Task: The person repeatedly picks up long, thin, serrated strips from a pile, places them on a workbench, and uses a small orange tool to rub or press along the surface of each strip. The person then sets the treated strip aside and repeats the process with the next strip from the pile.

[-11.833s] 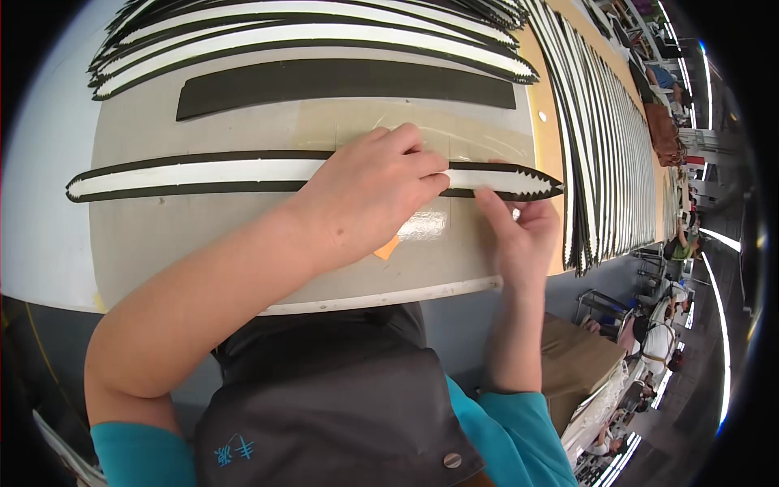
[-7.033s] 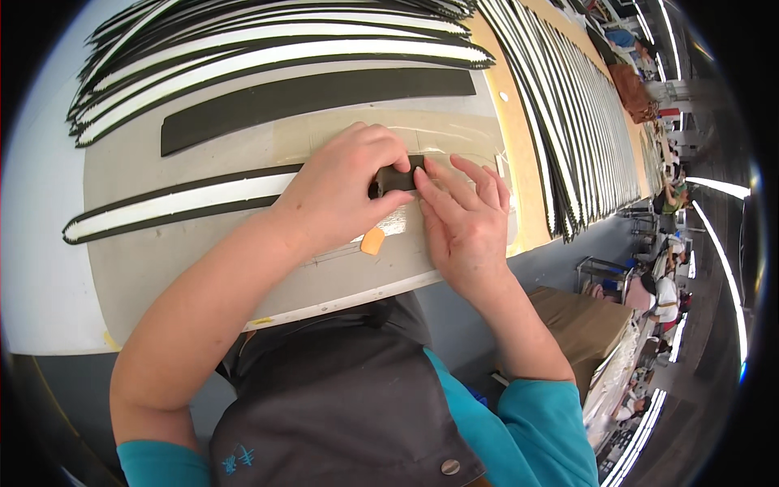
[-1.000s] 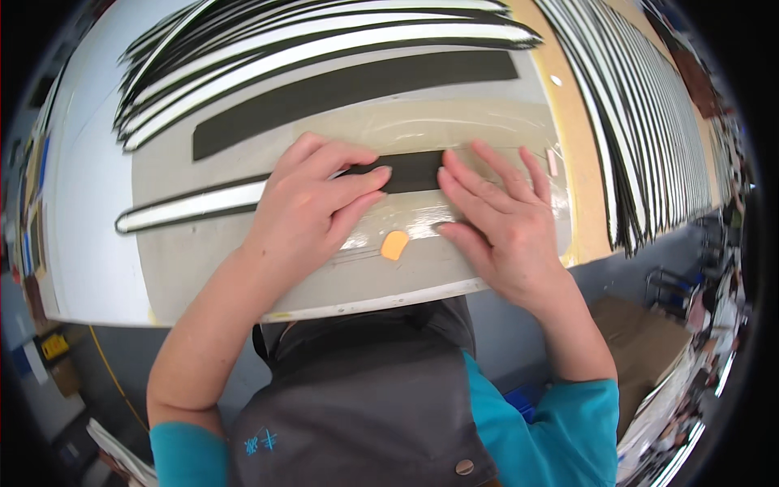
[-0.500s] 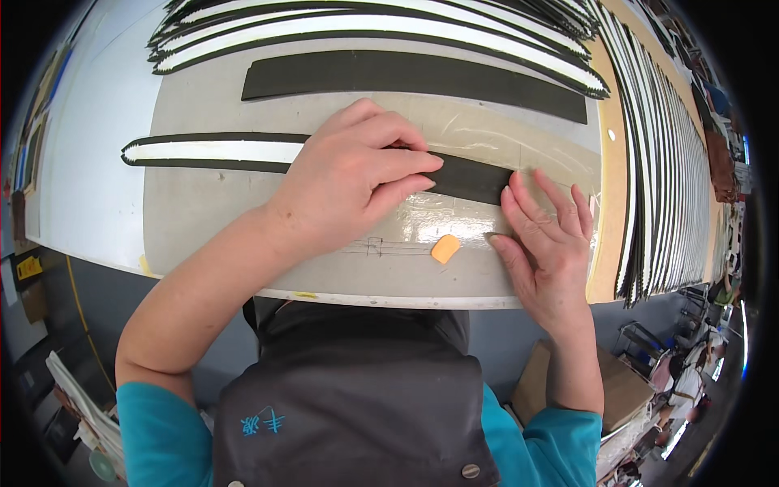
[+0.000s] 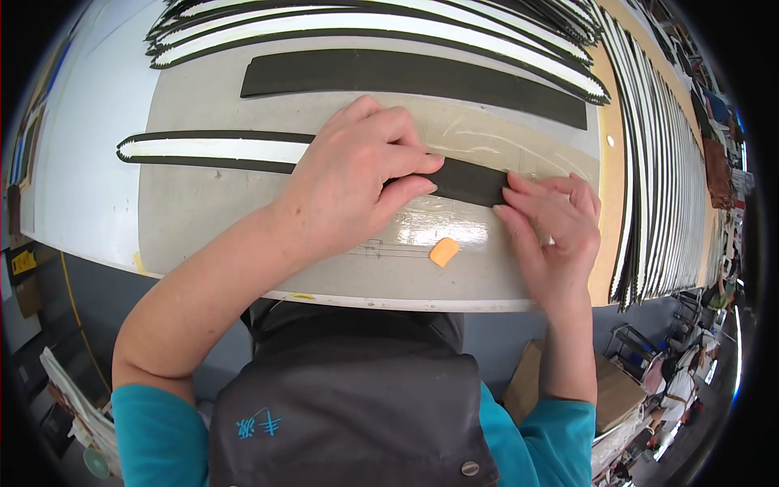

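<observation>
A long black strip (image 5: 471, 182) lies across the work board in front of me. Its left stretch shows a white middle between black borders and ends in a pleated, rounded tip; right of my left hand it is plain black. My left hand (image 5: 353, 174) is closed over the strip's middle, thumb and fingertips at its two long edges, hiding what lies beneath the palm. At the right end, my right hand (image 5: 560, 223) holds the strip's two corners between thumb and fingers. Nearer me sits a small orange block (image 5: 444, 252), touched by neither hand.
Beyond the strip lies a flat, plain black strip (image 5: 414, 84). Black-edged white strips (image 5: 381, 40) are stacked at the back, and a long row of similar strips (image 5: 661, 170) runs down the right side. The table's front edge (image 5: 406, 306) is close to my apron.
The fingers of my right hand were spread beside the strip's right end; now they have drawn in and grip its corners. My left hand stays on the strip's middle.
</observation>
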